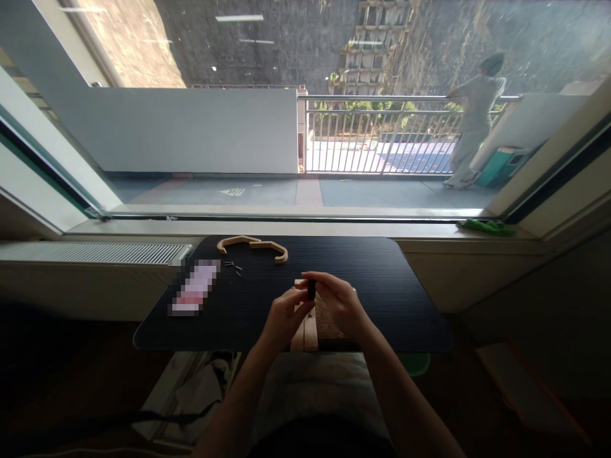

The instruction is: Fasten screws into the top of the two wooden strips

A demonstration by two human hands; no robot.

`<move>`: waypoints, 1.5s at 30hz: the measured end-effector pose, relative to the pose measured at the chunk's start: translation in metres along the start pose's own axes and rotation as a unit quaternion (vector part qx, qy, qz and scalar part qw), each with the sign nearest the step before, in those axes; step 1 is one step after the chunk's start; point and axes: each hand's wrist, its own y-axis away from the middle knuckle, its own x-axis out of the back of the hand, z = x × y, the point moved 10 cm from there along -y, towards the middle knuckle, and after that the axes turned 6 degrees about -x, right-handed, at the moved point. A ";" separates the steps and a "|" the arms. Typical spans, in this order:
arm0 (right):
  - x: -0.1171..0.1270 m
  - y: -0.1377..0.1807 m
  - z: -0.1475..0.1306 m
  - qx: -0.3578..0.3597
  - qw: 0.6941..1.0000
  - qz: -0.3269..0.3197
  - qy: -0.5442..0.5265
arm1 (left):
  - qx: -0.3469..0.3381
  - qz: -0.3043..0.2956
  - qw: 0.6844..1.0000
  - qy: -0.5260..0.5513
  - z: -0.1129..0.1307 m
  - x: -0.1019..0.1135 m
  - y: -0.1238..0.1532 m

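My left hand (285,313) and my right hand (338,300) meet over the near edge of a small black table (382,299). Both pinch a small dark object (311,289) between their fingertips. Under the hands lies a light wooden piece (305,334) with a woven-looking panel, partly hidden by the right hand. Farther back on the table lie two curved wooden parts (252,244) and a few small dark screws (233,267).
A blurred pink-and-white flat item (195,287) lies on the table's left. A radiator grille (95,253) runs along the sill, and a green cloth (487,226) lies at the right. Outside the window a person (472,121) stands by a balcony railing.
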 end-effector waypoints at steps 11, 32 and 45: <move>-0.001 0.000 0.013 -0.043 0.995 -0.006 -0.085 | 0.027 -0.025 0.999 -0.002 0.000 -0.002 0.001; -0.008 0.004 0.018 -0.037 0.994 -0.015 -0.097 | 0.007 -0.032 0.999 0.007 0.000 -0.002 0.005; -0.001 0.004 0.010 -0.021 0.997 0.003 -0.073 | 0.006 -0.005 1.000 -0.007 0.018 0.006 -0.001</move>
